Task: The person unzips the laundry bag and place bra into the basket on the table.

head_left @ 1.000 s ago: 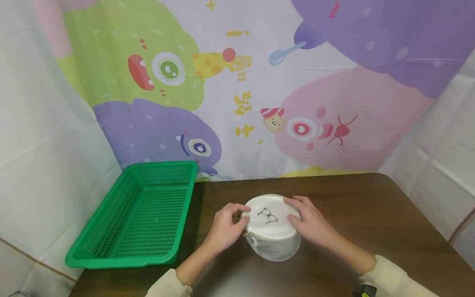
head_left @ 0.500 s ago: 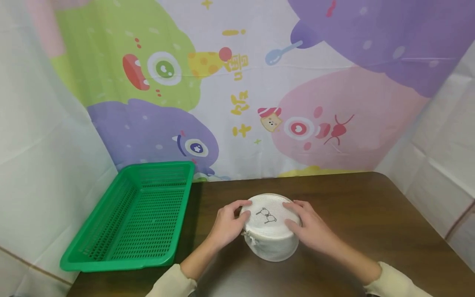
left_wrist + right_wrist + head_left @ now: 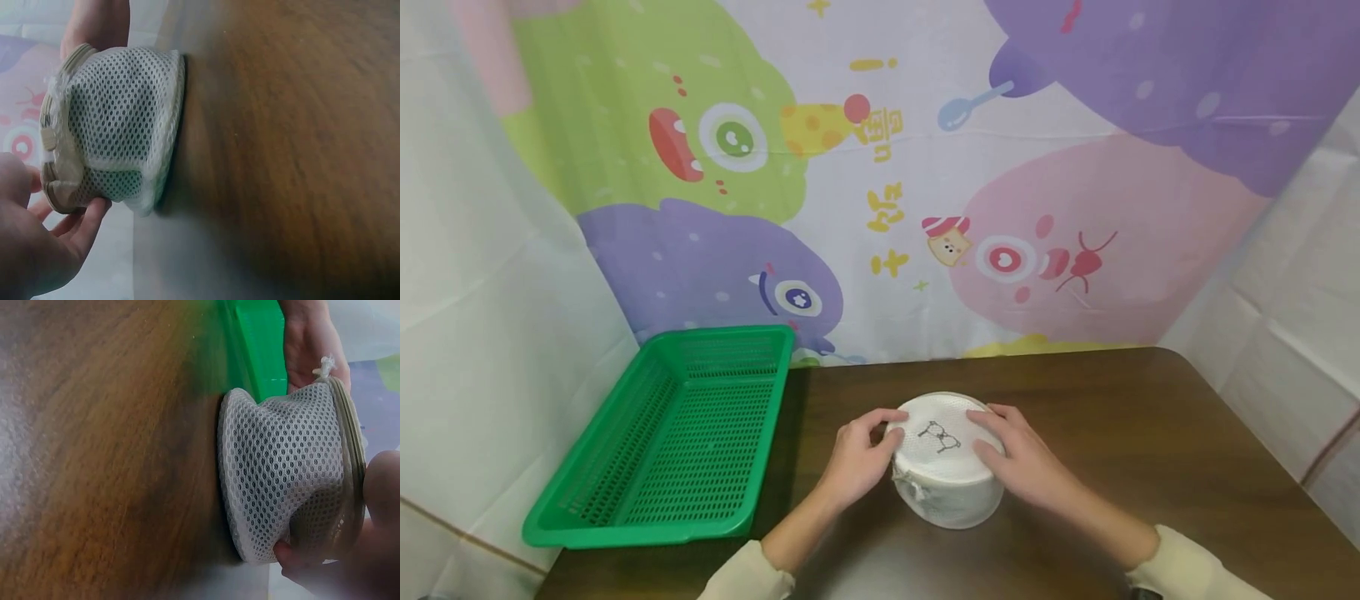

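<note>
A round white mesh laundry bag (image 3: pixel 951 500) stands upright on the brown table, with a dark animal line drawing on its top. My left hand (image 3: pixel 859 454) grips the rim on the left, its thumb and a finger showing on top. On the opposite side my right hand (image 3: pixel 1026 454) holds the rim, fingertips resting on the top panel. A beige zipper (image 3: pixel 47 137) runs round the upper edge, with its pull (image 3: pixel 49 139) visible in the left wrist view. In the right wrist view the mesh wall (image 3: pixel 281 450) is dented inward near the right fingers. The bag's contents cannot be made out.
A green plastic basket (image 3: pixel 767 417) with slotted walls stands on the table (image 3: pixel 1112 417) to the left. Behind the table hangs a cartoon-print cloth (image 3: pixel 880 317). White panels (image 3: pixel 490 292) flank both sides.
The head view has shifted slightly. Both hands stay on the mesh laundry bag in nearly the same place.
</note>
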`<action>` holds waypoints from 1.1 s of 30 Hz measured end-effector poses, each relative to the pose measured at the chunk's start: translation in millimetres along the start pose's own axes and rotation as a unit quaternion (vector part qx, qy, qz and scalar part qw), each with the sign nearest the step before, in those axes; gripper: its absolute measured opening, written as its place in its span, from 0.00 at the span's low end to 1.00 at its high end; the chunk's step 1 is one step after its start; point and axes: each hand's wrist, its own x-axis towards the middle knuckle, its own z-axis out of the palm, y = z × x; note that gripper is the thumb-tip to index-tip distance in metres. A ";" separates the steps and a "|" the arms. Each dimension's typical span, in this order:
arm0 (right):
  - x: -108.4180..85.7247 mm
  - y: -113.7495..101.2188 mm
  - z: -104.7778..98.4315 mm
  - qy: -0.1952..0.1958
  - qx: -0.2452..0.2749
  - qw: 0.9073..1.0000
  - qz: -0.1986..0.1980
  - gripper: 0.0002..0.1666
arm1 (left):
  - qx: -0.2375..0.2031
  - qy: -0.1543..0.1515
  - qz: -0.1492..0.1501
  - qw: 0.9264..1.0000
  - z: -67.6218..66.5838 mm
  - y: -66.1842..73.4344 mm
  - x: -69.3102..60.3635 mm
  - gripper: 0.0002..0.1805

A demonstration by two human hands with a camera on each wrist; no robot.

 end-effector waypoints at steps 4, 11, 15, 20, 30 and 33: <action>4.4 2.2 0.2 -0.002 -0.004 1.000 -0.003 0.28 | -0.003 0.014 0.004 1.000 -0.5 -2.0 -4.5 0.12; 11.6 7.9 0.7 -0.005 -0.006 1.000 -0.007 0.29 | 0.000 0.025 -0.003 1.000 0.0 -3.9 -8.0 0.09; 12.0 8.3 0.8 -0.006 -0.006 1.000 -0.002 0.29 | 0.000 0.029 -0.002 1.000 0.3 -4.2 -8.6 0.08; 6.4 3.6 -0.7 -0.001 0.000 1.000 0.013 0.30 | 0.012 0.039 0.011 0.999 0.1 -2.4 -8.3 0.09; -9.0 -6.4 -2.4 0.004 0.009 1.000 0.029 0.31 | 0.003 0.021 0.003 1.000 1.8 -1.7 -0.1 0.14; -9.6 -5.9 -1.4 -0.004 0.009 1.000 0.024 0.30 | 0.003 0.009 0.002 1.000 2.3 -1.9 0.7 0.13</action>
